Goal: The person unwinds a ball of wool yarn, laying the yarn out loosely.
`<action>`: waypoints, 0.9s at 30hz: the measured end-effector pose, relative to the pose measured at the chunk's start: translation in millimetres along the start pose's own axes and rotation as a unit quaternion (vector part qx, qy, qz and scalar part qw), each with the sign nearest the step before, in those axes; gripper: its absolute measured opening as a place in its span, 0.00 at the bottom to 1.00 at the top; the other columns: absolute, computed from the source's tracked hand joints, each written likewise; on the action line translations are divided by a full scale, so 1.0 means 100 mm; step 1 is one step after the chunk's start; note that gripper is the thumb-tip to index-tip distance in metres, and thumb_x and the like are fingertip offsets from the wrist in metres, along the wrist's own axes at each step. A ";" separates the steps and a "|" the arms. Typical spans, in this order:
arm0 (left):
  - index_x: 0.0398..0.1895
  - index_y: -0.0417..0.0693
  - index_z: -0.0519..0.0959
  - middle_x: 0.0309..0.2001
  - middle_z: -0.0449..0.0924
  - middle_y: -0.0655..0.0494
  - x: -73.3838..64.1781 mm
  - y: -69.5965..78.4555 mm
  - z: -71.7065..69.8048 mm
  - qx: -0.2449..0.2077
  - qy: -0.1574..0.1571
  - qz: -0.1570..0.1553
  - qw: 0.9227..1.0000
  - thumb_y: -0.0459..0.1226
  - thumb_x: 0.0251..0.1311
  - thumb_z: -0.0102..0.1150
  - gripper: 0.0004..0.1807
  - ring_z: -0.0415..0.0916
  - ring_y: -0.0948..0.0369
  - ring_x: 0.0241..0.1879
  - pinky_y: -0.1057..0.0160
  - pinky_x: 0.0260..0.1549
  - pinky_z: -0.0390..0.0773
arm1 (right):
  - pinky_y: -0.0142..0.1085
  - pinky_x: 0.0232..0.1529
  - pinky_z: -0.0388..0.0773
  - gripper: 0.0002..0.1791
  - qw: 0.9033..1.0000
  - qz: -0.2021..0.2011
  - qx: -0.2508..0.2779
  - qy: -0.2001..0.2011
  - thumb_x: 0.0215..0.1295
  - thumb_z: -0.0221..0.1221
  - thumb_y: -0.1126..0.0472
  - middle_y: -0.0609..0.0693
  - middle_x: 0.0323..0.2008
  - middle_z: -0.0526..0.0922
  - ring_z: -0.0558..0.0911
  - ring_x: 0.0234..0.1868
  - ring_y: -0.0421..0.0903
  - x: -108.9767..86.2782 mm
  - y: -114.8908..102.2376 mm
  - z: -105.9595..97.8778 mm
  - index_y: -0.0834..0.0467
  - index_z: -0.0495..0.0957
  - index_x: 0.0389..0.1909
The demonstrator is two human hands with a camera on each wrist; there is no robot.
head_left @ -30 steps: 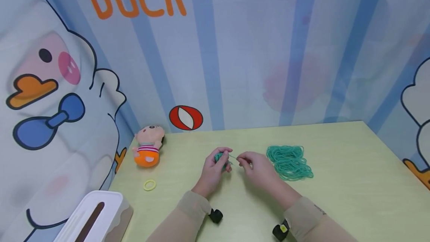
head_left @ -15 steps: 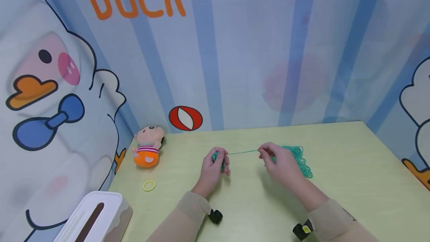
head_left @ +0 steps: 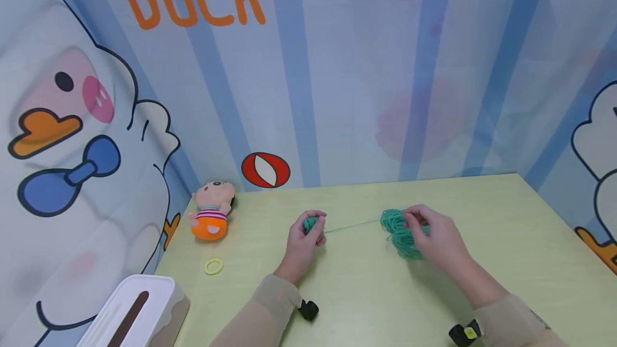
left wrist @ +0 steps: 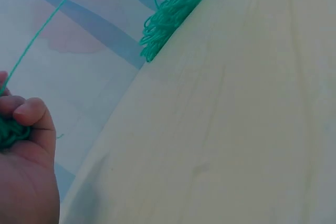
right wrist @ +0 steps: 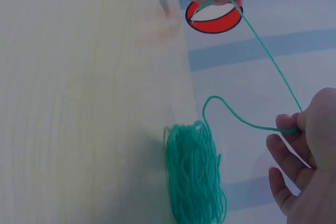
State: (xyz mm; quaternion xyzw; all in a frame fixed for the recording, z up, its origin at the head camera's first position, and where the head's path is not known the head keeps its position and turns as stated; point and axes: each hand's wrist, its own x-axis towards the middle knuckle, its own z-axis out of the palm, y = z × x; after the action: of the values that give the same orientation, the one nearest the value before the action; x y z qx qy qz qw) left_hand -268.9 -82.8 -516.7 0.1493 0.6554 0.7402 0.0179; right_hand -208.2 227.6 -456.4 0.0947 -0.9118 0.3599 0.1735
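My left hand (head_left: 300, 240) grips a small wound ball of green yarn (head_left: 310, 224), its fingers curled round it. A taut green strand (right wrist: 269, 52) runs from that ball to my right hand (head_left: 439, 237), which pinches it between thumb and forefinger. In the right wrist view the strand continues past the pinch in a slack curve down to a looped skein of green yarn (right wrist: 193, 177). The skein lies on the table, and in the head view my right hand overlaps its right side. Only part of the left hand and ball shows in the left wrist view.
A plush doll (head_left: 210, 213) in orange and stripes sits at the table's back left, with a yellow ring (head_left: 213, 266) in front of it. A white slotted box (head_left: 161, 288) stands at the left edge. Behind the table (head_left: 506, 240) hangs a duck-print curtain (head_left: 347, 68).
My right hand has moved right, away from the left hand to beside the skein, drawing out the strand between them. The left hand keeps its hold on the ball nearly in place.
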 end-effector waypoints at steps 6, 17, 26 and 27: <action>0.66 0.31 0.74 0.30 0.70 0.61 0.01 -0.02 -0.02 0.018 0.015 -0.015 1.000 0.47 0.86 0.53 0.25 0.67 0.63 0.25 0.69 0.28 0.74 | 0.37 0.37 0.81 0.13 0.999 0.028 -0.027 0.005 0.86 0.57 0.59 0.55 0.42 0.92 0.91 0.48 0.60 -0.02 0.20 -0.13 0.63 0.84 0.56; 0.52 0.42 0.75 0.26 0.67 0.60 -0.01 0.00 -0.02 -0.016 0.010 0.009 1.000 0.40 0.84 0.57 0.10 0.63 0.63 0.22 0.68 0.24 0.67 | 0.39 0.33 0.78 0.14 0.993 0.085 -0.077 -0.026 0.84 0.57 0.60 0.60 0.42 0.91 0.84 0.35 0.48 -0.07 0.49 -0.26 0.67 0.83 0.55; 0.45 0.50 0.71 0.29 0.71 0.59 0.00 -0.01 0.01 -0.014 0.012 -0.002 1.000 0.45 0.82 0.61 0.12 0.68 0.62 0.24 0.68 0.26 0.74 | 0.51 0.37 0.85 0.14 0.983 0.106 -0.125 -0.076 0.79 0.61 0.61 0.62 0.45 0.92 0.87 0.35 0.51 -0.09 0.63 -0.22 0.66 0.88 0.52; 0.45 0.51 0.70 0.29 0.72 0.59 0.00 -0.02 0.01 -0.011 0.012 -0.003 1.000 0.45 0.82 0.62 0.12 0.68 0.62 0.24 0.68 0.26 0.75 | 0.53 0.39 0.86 0.13 0.982 0.109 -0.128 -0.082 0.79 0.61 0.61 0.64 0.46 0.92 0.88 0.37 0.54 -0.08 0.62 -0.20 0.66 0.88 0.51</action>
State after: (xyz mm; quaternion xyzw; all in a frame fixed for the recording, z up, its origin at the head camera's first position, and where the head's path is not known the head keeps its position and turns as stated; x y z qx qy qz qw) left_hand -269.2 -81.5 -518.3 0.1382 0.6478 0.7490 0.0137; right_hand -214.1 286.7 -484.5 0.0011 -0.9664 0.2478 0.0689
